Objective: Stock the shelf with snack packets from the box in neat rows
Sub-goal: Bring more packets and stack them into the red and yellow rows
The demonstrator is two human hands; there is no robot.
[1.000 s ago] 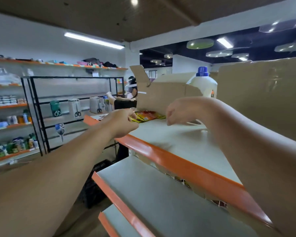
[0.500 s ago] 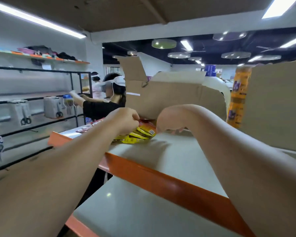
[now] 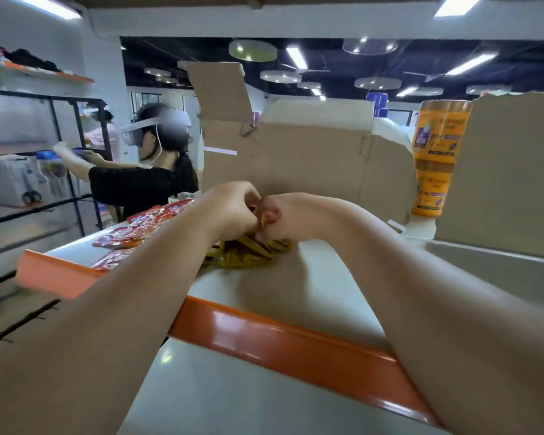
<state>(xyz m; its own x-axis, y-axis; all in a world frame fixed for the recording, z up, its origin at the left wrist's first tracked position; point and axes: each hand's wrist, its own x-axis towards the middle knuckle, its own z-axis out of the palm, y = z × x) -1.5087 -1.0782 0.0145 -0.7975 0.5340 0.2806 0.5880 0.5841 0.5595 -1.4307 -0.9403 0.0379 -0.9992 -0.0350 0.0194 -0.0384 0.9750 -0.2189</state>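
Both my hands meet over a small pile of yellow snack packets [image 3: 248, 251] on the top shelf [image 3: 311, 287], right in front of an open cardboard box [image 3: 302, 158]. My left hand [image 3: 230, 208] curls its fingers onto a packet at the top of the pile. My right hand [image 3: 283, 216] pinches the same packet from the other side. Red snack packets [image 3: 132, 237] lie in a loose row to the left along the shelf. What the box holds is hidden.
The shelf has an orange front lip [image 3: 289, 340], and a lower shelf [image 3: 233, 397] shows beneath. An orange bottle [image 3: 437, 155] and a second cardboard box [image 3: 509, 174] stand to the right. A person in a black shirt [image 3: 139, 186] works at a black rack [image 3: 60, 171] on the left.
My view has moved closer and higher over the top shelf. My hands have come together over the yellow packets and now grip one between them.
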